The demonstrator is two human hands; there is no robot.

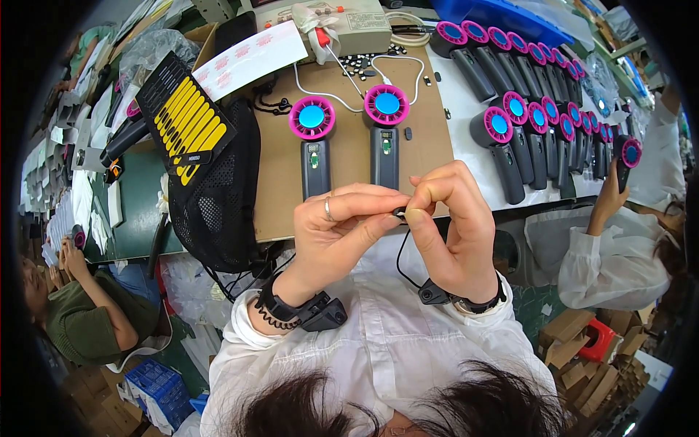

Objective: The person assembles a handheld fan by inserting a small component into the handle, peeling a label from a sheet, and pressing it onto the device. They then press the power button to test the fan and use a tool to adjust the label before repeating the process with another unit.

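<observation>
My left hand (336, 229) and my right hand (457, 231) meet fingertip to fingertip over the table's near edge. Between them they pinch a small black piece (399, 212), mostly covered by the fingers, so its kind is hard to make out. Just beyond lie two dark handheld fans, a left one (316, 167) and a right one (384, 156), with pink rings and blue round centres. Each shows a small display and a green patch on its handle. White cables run near their heads. One small black part (408, 134) lies beside the right fan.
Several small black and white parts (357, 67) are scattered before a beige box-shaped device (357, 29). Rows of similar fans (502, 146) stand at right, where a co-worker's hand (608, 200) holds one. A black mesh bag (211, 211) and yellow-striped sheet (191, 124) lie left.
</observation>
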